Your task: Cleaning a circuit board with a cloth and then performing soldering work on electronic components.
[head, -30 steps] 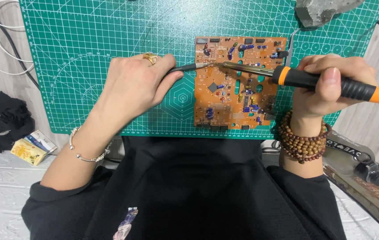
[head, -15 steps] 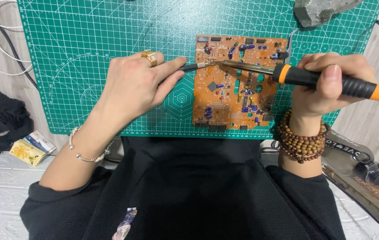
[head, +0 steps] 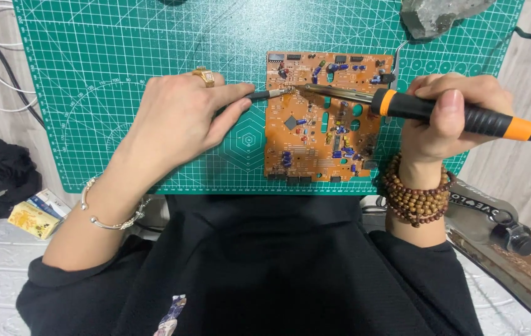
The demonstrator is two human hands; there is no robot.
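Wearing a black top, the person leaned over a green cutting mat (head: pixel 122 56). Nearest, a silver bangle (head: pixel 107 218) circled the left wrist and wooden bead bracelets (head: pixel 416 193) the right. The left hand (head: pixel 178 121) pinched a thin dark tool (head: pixel 265 95) between closed fingers. The right hand (head: pixel 449 118) gripped a black-and-orange soldering iron (head: pixel 440 111). Both tips met at the upper left of the orange circuit board (head: pixel 321 124), which lay flat on the mat. Beyond sat a grey rock (head: pixel 440 15).
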